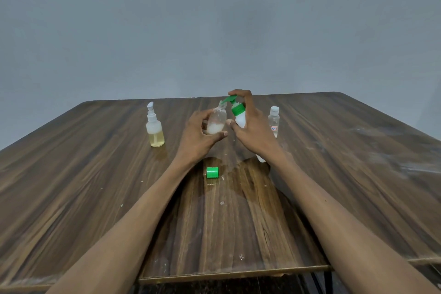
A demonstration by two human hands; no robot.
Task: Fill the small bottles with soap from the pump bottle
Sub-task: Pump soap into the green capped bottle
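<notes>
1. Looks like mid-fill: left hand [199,135] grips the small clear bottle [216,119], tilted with its mouth under the green spout; right hand [253,126] wraps the pump bottle [239,116] – a finger on the pump head.
2. Next: probably more pumps, spout kept over the mouth.
3. Bottle's roughly a third full of whitish soap, held above mid-table; its green cap [212,172] lies near.

One head-worn wide view looks forward and down, close over the wooden table [95,174]; grey wall [214,19] behind.

Glossy wood-grain table [95,174], clear plastic bottle [217,119]
</notes>
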